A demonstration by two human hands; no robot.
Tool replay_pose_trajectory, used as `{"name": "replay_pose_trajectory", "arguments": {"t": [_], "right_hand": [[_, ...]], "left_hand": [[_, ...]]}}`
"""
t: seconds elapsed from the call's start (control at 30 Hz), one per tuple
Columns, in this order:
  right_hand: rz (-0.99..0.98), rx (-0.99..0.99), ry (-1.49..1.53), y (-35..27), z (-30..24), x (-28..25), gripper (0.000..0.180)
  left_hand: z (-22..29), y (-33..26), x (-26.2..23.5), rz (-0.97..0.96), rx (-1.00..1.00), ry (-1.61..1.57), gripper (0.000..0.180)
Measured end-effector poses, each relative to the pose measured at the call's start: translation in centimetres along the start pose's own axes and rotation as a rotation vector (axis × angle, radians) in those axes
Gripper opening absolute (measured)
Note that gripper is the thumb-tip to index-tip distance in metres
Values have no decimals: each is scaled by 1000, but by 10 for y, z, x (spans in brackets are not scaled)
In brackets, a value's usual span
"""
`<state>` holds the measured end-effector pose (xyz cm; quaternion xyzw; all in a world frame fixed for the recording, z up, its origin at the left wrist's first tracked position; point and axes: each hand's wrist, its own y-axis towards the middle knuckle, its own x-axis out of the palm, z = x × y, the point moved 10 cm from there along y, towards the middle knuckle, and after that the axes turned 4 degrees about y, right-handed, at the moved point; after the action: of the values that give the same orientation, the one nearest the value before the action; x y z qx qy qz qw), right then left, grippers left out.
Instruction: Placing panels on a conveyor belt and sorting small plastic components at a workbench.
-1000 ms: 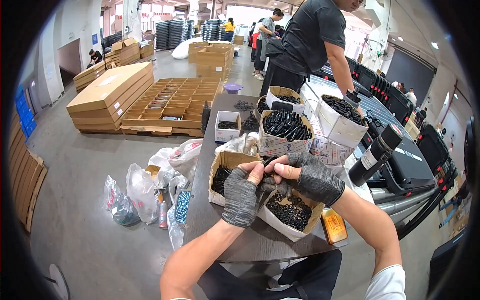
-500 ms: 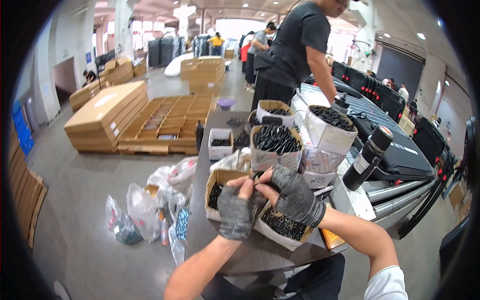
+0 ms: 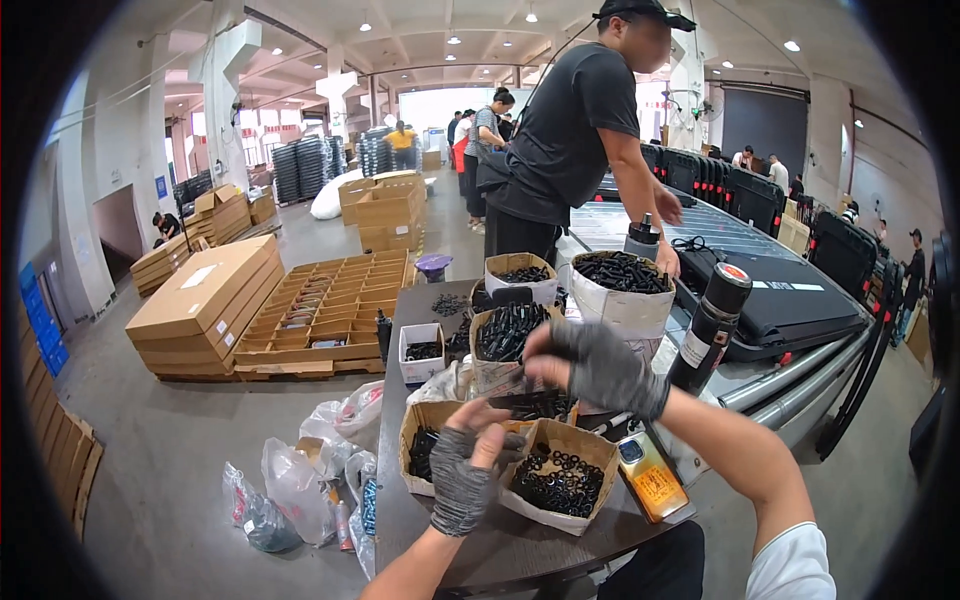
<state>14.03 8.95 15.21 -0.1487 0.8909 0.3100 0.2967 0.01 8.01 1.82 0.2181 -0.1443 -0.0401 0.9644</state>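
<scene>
Dark table [image 3: 500, 560] fills the space under both hands. At 12 o'clock, beyond it, a co-worker in black [image 3: 560, 130] leans over the roller line [image 3: 790, 395].

Containers, clock centred on the right hand [image 3: 600, 370]: large white carton [image 3: 610, 312] of black parts at 12; carton of long black pieces [image 3: 492, 375] at 10, partly behind the fingers; black bottle [image 3: 710, 330] at 2.

Clock recentred on the left hand [image 3: 465, 475]: ring box [image 3: 540, 515] at 3, just beside the fingers; front-left box [image 3: 440, 412] at 10, its near side partly masked by the glove.

Hands, both in grey fingerless gloves: apart, the right at the left's 2 o'clock, fingers loosely curled on each. Right fingertips blurred; cannot tell whether either hand grips anything small.

Phone [image 3: 655, 485] in a yellow-orange case: 5 o'clock of the right hand, beside the ring box.

Smallest items: dark slender parts [image 3: 423, 450] within the front-left box, 10 o'clock of the left hand; black rings [image 3: 560, 485] loose in the ring box, 3 o'clock of the left hand, 7 of the right
</scene>
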Motion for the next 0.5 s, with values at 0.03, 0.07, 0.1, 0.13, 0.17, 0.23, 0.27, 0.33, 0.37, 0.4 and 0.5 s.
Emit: {"name": "replay_pose_trajectory", "arguments": {"t": [0.03,0.07,0.1,0.13,0.17,0.23,0.27,0.33,0.37,0.4,0.5], "right_hand": [[51,-39,-107,15,0,-14,16],[37,-82,-174,32,0,-18,14],[79,-66,-208,47,16,-23,16],[61,-73,-199,63,28,-17,18],[46,-75,-199,74,37,-13,20],[20,-7,-283,91,59,4,20],[-14,62,-367,97,71,12,20],[-11,108,-393,106,86,18,19],[-8,158,-423,110,96,19,18],[-24,168,-445,115,102,23,18],[-69,144,-432,124,122,38,22]], "left_hand": [[4,1,-5,50,-6,-80,28],[15,3,-7,29,64,100,29],[16,3,-4,16,72,99,29],[13,-1,-3,-21,41,73,28],[8,-3,3,-64,9,41,27],[5,-5,4,-82,8,85,25],[3,-6,5,-94,2,127,23],[-2,-8,5,-93,-45,142,19],[-1,-8,4,-88,-48,145,19],[3,-8,3,-83,-28,156,19],[10,-7,-2,-55,-11,178,17]]}}
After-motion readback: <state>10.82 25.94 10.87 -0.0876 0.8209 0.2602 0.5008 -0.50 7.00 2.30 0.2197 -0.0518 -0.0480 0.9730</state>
